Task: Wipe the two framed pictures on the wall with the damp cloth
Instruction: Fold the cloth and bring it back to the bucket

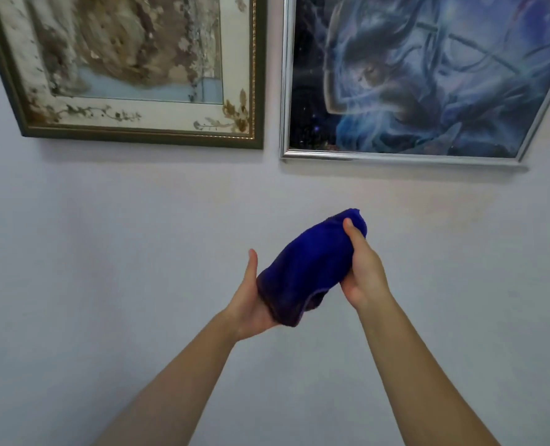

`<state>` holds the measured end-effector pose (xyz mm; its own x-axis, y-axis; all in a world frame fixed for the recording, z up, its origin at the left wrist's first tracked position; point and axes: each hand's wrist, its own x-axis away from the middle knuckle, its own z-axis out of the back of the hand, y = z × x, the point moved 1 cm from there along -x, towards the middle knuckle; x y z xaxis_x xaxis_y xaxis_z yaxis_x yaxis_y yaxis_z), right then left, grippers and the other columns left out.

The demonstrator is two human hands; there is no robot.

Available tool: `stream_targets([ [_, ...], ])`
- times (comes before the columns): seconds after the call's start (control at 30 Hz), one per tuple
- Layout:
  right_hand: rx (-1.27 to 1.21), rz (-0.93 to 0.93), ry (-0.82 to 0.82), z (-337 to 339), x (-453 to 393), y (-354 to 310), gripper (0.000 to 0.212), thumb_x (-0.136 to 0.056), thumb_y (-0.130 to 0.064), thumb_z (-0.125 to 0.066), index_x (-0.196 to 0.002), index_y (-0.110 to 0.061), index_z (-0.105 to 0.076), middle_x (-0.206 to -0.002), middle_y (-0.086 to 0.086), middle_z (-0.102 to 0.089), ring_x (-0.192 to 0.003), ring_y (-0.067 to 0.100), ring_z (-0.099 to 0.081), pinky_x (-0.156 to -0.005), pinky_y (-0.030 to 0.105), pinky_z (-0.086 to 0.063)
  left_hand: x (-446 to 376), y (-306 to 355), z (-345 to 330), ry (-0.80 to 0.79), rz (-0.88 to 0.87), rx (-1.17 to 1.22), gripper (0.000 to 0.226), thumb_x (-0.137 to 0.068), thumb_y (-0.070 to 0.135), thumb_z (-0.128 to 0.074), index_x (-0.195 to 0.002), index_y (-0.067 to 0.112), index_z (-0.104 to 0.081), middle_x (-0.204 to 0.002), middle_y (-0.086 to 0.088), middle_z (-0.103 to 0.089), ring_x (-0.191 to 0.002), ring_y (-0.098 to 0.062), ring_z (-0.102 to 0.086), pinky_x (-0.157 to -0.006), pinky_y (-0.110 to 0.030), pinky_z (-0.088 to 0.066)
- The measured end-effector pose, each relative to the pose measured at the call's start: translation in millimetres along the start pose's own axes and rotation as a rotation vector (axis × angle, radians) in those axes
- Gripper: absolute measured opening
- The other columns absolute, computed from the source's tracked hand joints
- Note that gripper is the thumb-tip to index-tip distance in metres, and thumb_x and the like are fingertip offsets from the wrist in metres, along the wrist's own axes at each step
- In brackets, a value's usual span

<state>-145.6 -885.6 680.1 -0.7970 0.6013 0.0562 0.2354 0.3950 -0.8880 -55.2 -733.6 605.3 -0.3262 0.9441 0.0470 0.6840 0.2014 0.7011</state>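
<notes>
A deep blue cloth [312,265], bunched into a soft roll, is held in mid-air between both hands. Its lower end rests in the palm of the left hand [251,304]; the right hand [362,268] wraps its upper end, thumb on top. Above the hands, two framed pictures hang side by side on the wall, close together but apart. Up and left of the hands is a dark green and gold framed picture [257,91] in beige and brown tones. Up and right is a silver-framed picture [286,91] of swirling blues on black.
</notes>
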Motion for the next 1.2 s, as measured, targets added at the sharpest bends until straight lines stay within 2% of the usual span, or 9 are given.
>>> stream_targets([
  [0.1, -0.076, -0.069, -0.096, 20, 8, 21, 0.041, -0.085, -0.040, -0.070, -0.120, -0.020, -0.064, -0.114, 0.000, -0.074, -0.107, 0.020, -0.068, -0.082, 0.039, -0.058, 9, -4, -1, -0.017, -0.150, 0.155, 0.084, -0.083, 0.074, -0.044, -0.143, 0.014, -0.042, -0.149, -0.018, -0.038, -0.137, -0.047, -0.030, -0.107, -0.052, -0.033],
  [0.23, -0.053, -0.101, -0.127, 52, 25, 51, 0.043, -0.086, -0.047, -0.065, -0.123, -0.025, -0.062, -0.117, -0.004, -0.072, -0.108, 0.016, -0.068, -0.085, 0.041, -0.058, 18, -25, 7, 0.302, -0.229, -0.178, 0.058, -0.085, 0.033, -0.071, -0.134, 0.011, -0.051, -0.130, -0.015, -0.061, -0.119, -0.033, -0.058, -0.086, -0.039, -0.053],
  [0.43, 0.143, -0.138, -0.121, 100, 51, 80, 0.052, -0.073, -0.057, -0.066, -0.119, -0.033, -0.062, -0.117, -0.010, -0.071, -0.106, 0.008, -0.068, -0.093, 0.037, -0.049, 33, -37, 12, 0.384, -0.253, -0.289, 0.035, -0.086, 0.021, -0.068, -0.120, 0.016, -0.064, -0.121, -0.013, -0.067, -0.111, -0.028, -0.064, -0.080, -0.038, -0.057],
  [0.53, 0.182, -0.237, -0.141, 112, 55, 91, 0.055, -0.078, -0.071, -0.049, -0.121, -0.038, -0.061, -0.118, -0.011, -0.071, -0.113, 0.012, -0.064, -0.103, 0.044, -0.045, 40, -32, 11, 0.388, -0.210, -0.396, 0.037, -0.080, 0.016, -0.070, -0.117, 0.018, -0.065, -0.120, -0.015, -0.067, -0.109, -0.031, -0.065, -0.080, -0.039, -0.056],
  [0.63, 0.241, -0.263, -0.126, 119, 55, 98, 0.043, -0.087, -0.062, -0.052, -0.116, -0.033, -0.066, -0.113, -0.010, -0.073, -0.106, 0.012, -0.067, -0.093, 0.039, -0.051, 46, -27, 10, 0.375, -0.152, -0.465, 0.042, -0.076, 0.011, -0.067, -0.117, 0.016, -0.063, -0.118, -0.016, -0.067, -0.106, -0.032, -0.066, -0.078, -0.041, -0.056],
  [0.77, 0.304, -0.213, -0.161, 124, 51, 103, 0.028, -0.083, -0.016, -0.067, -0.111, -0.020, -0.067, -0.114, 0.004, -0.071, -0.110, 0.021, -0.064, -0.094, 0.037, -0.049, 52, -24, 6, 0.290, -0.104, -0.472, 0.042, -0.080, 0.019, -0.070, -0.120, 0.020, -0.060, -0.120, -0.014, -0.066, -0.108, -0.033, -0.064, -0.084, -0.050, -0.055],
  [0.87, 0.351, -0.201, -0.305, 122, 48, 100, 0.039, -0.075, -0.029, -0.074, -0.113, -0.027, -0.068, -0.117, -0.001, -0.070, -0.114, 0.019, -0.063, -0.101, 0.040, -0.044, 52, -21, 3, 0.364, -0.165, -0.473, 0.044, -0.075, 0.036, -0.077, -0.115, 0.029, -0.063, -0.118, -0.007, -0.068, -0.107, -0.024, -0.067, -0.081, -0.039, -0.057],
  [0.97, 0.219, -0.266, -0.409, 119, 46, 105, 0.041, -0.086, -0.052, -0.064, -0.120, -0.030, -0.069, -0.127, 0.002, -0.067, -0.118, 0.020, -0.062, -0.100, 0.044, -0.048, 53, -18, 3, 0.429, -0.275, -0.425, 0.043, -0.077, 0.031, -0.073, -0.119, 0.027, -0.062, -0.118, -0.006, -0.069, -0.106, -0.023, -0.067, -0.079, -0.034, -0.057],
  [1.2, 0.080, -0.430, -0.496, 99, 42, 148, 0.042, -0.093, -0.028, -0.066, -0.132, -0.012, -0.059, -0.138, 0.018, -0.056, -0.128, 0.037, -0.052, -0.107, 0.055, -0.041, 47, -4, -11, 0.497, -0.348, -0.592, 0.037, -0.082, 0.039, -0.071, -0.117, 0.032, -0.061, -0.109, 0.010, -0.071, -0.099, -0.008, -0.068, -0.069, -0.018, -0.055],
])
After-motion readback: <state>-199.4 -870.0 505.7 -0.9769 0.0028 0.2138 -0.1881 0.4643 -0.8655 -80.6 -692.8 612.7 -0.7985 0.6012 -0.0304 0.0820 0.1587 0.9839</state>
